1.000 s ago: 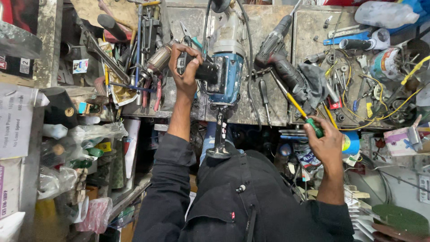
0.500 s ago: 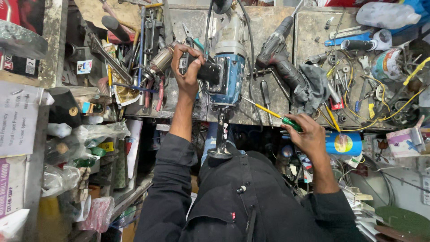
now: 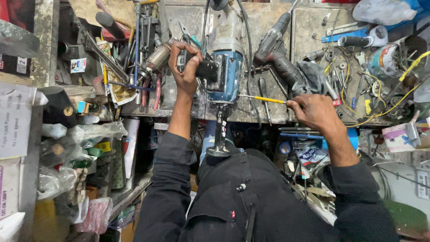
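A blue and grey power drill is found at the front edge of the workbench, near the twelve o'clock position of the view, with its chuck and bit end overhanging the edge and pointing down toward the person's lap. The left hand is clenched around the black side handle at the drill's nine o'clock side. The right hand, at about three o'clock from the drill, is closed in a grasp on a yellow-shafted screwdriver, whose tip is directed at the drill body; whether contact is made cannot be told. The drill is judged heavy, rigid and nose-weighted, with a hard casing that may be slick with grime; the side handle and rear body are judged the sound places to hold it, not the chuck or the trailing cord. The screwdriver is judged light and stiff, best held by its handle. A second, dark drill lies at one o'clock. A white cardboard box with dark print is noted at nine o'clock on the left shelving, with clear plastic bags beside it. A small white label is fixed at ten o'clock. A round tin with a coloured label stands at two o'clock, a pale pink carton at three o'clock, and a printed foil packet below the bench at four o'clock.
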`<state>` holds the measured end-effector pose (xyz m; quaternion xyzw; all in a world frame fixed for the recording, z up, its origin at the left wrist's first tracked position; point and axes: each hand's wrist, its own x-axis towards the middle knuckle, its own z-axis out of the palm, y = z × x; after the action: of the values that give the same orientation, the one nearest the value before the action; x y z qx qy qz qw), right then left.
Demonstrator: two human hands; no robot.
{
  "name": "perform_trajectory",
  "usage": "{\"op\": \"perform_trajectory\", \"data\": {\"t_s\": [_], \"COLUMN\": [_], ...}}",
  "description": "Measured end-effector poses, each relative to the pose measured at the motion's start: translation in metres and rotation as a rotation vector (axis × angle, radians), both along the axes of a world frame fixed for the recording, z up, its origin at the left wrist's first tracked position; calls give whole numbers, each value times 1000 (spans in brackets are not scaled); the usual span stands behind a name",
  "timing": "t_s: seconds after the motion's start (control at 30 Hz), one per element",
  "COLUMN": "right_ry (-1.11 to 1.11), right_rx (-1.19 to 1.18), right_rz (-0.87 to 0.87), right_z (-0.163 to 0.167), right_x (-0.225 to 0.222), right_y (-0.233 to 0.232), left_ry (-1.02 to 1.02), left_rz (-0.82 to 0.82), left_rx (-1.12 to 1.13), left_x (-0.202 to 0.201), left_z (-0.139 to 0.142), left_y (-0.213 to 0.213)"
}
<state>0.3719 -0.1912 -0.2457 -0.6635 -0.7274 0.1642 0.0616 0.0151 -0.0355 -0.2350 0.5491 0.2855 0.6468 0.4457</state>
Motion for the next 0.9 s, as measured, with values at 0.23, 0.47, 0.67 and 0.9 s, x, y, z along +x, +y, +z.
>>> {"op": "perform_trajectory", "data": {"t_s": [0.23,0.47,0.67,0.9], "right_ry": [407,1,338,62], "right_rx": [135,-322,153,-190], "right_rz": [129,-109,105,-86], "right_z": [13,13,10,3], "right_x": [6,4,9,7], "right_y": [9,15,8,10], "left_ry": [-1,-17,1,-19], "left_rz": [-5,-11,-5,-6], "left_rx": [3,14,28,11], "left_x": [2,3,2,2], "left_z": [2,2,2,1], "left_y": [-1,-1,-1,-1]}}
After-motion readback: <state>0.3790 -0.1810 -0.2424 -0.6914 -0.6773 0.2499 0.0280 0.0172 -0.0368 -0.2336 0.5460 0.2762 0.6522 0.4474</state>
